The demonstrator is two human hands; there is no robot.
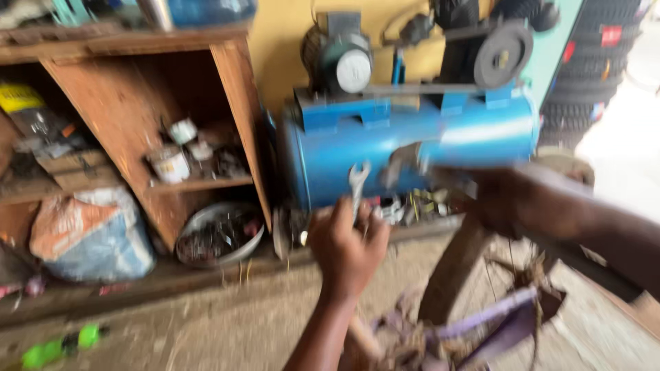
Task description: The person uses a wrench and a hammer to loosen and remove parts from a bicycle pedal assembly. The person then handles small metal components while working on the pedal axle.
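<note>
My left hand [346,249] is raised at centre, fingers closed around a silver open-ended spanner [357,180] whose jaw sticks up above the knuckles. My right hand [512,199] is at the right, blurred by motion, gripping a second metal tool [405,159] that points left toward the spanner. Both hands hover in front of a blue air compressor tank [412,141]. Below them stand a wheel with a dark tyre [450,271] and a purple bicycle frame [491,323].
A wooden shelf unit [234,103] at the left holds tins and clutter. A metal bowl of parts [220,233] and a stuffed sack [93,233] sit under it. A green object [62,345] lies on the floor. Stacked tyres [598,55] stand at the right.
</note>
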